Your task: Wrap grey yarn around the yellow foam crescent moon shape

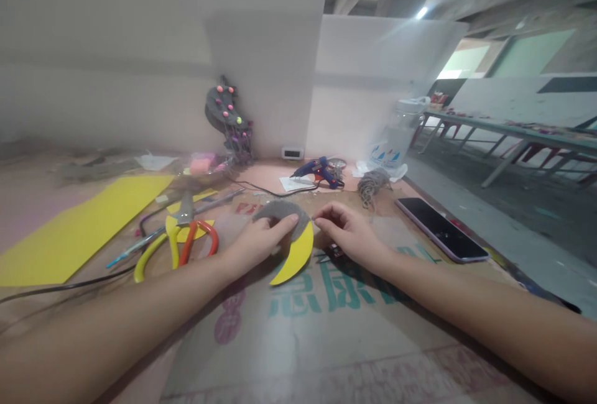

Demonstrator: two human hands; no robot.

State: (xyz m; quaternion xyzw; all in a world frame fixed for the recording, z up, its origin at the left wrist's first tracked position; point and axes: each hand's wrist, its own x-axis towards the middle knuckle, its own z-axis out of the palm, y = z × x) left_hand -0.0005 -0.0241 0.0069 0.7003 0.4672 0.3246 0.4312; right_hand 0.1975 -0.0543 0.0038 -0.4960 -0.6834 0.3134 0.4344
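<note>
A crescent-shaped piece (300, 257) is bare yellow at its lower end and covered in grey, yarn-like material over its upper part. My left hand (258, 239) grips the grey part, thumb on top. My right hand (347, 230) is closed in a pinch by the crescent's right edge; whatever lies between its fingertips is too small to make out. Beneath my right hand lies a small dark pointed tool (329, 256), partly covered. Pliers or cutters with yellow and red handles (190, 239) rest left of my left hand.
Yellow sheet (88, 230) lies at left. Farther back are a finished-looking grey crescent ornament with colored balls (226, 109), a blue glue gun (321, 172), a small white display (292, 153) and grey yarn (372, 186). A phone (441, 229) and clear bottle (401, 127) stand rightward.
</note>
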